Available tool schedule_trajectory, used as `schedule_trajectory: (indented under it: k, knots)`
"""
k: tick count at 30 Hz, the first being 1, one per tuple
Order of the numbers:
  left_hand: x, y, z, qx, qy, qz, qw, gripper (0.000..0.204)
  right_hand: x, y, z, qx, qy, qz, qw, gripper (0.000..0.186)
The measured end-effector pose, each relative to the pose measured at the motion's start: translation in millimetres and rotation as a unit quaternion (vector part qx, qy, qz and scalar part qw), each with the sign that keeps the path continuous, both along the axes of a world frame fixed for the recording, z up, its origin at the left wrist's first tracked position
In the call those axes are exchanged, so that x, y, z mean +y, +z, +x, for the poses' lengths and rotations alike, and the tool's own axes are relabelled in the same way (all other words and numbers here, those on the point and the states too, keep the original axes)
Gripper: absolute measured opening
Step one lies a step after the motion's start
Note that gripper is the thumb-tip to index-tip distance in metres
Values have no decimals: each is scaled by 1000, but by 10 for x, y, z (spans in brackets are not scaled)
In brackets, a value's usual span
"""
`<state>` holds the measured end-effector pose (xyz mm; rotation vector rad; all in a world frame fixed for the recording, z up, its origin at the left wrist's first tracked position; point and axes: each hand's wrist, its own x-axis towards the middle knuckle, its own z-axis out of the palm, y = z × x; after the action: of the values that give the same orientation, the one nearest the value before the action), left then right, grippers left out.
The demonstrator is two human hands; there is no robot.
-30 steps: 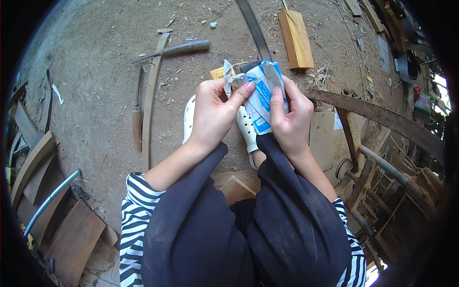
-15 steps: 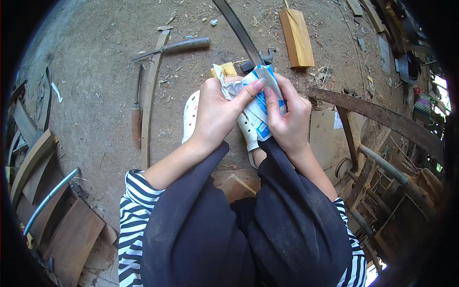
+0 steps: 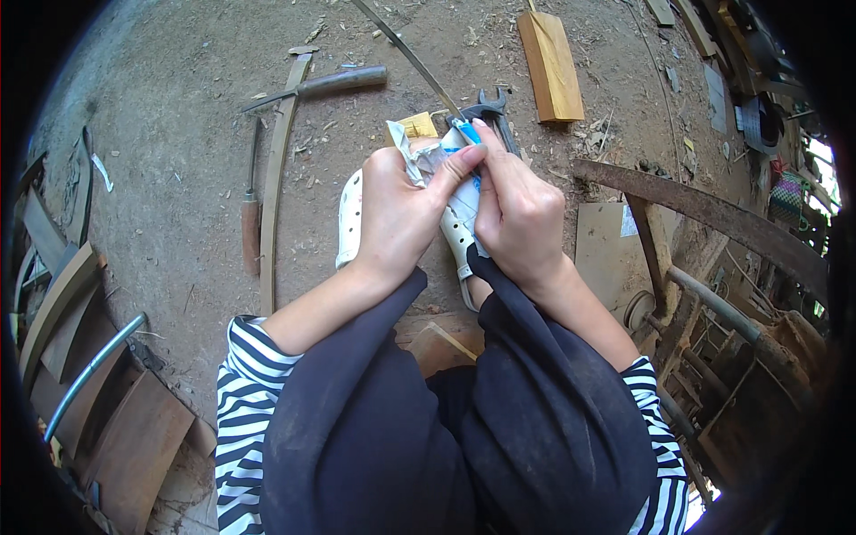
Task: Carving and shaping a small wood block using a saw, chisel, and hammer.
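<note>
Between my knees, my left hand [image 3: 395, 214] grips crumpled white-and-blue wrapping [image 3: 419, 159], its thumb pressed against my right hand's fingers. My right hand [image 3: 521, 211] is closed round the wrapping at the end of a long narrow steel blade [image 3: 407, 53], which slants up and away to the upper left; much of the wrapped end is hidden by my fingers. Just beyond lie dark metal tools [image 3: 493, 114] and a small yellow piece [image 3: 413, 125]. My feet in white clogs [image 3: 349, 214] are beneath my hands.
On the dirt floor lie a wooden block [image 3: 548, 62], a long wood strip [image 3: 280, 205], two handled tools [image 3: 343, 80] [image 3: 252, 223] and stacked boards [image 3: 134, 446] on the left. A rusty metal frame with a curved bar [image 3: 704, 209] stands at the right.
My right hand has turned inward and closed over the wrapping, hiding much of its blue print. The blade has swung leftward and now shows narrower.
</note>
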<state>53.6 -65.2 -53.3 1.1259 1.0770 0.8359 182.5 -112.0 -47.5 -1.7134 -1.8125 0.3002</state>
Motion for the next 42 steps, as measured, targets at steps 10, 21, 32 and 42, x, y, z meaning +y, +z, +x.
schedule_trajectory:
  k: [10,21,32,42]
  knots:
    - [27,-28,-41,13,8,-1,1000,21,-24,62,38,382,-61,-182,904,31]
    - [23,-28,-31,-11,29,-29,999,20,-59,55,185,649,-85,-260,710,35]
    - [48,-77,-100,-11,-71,-97,993,22,-53,33,158,482,-123,-241,833,15]
    - [24,-14,-9,-28,-31,-82,996,21,-59,-4,44,-58,-9,29,998,17]
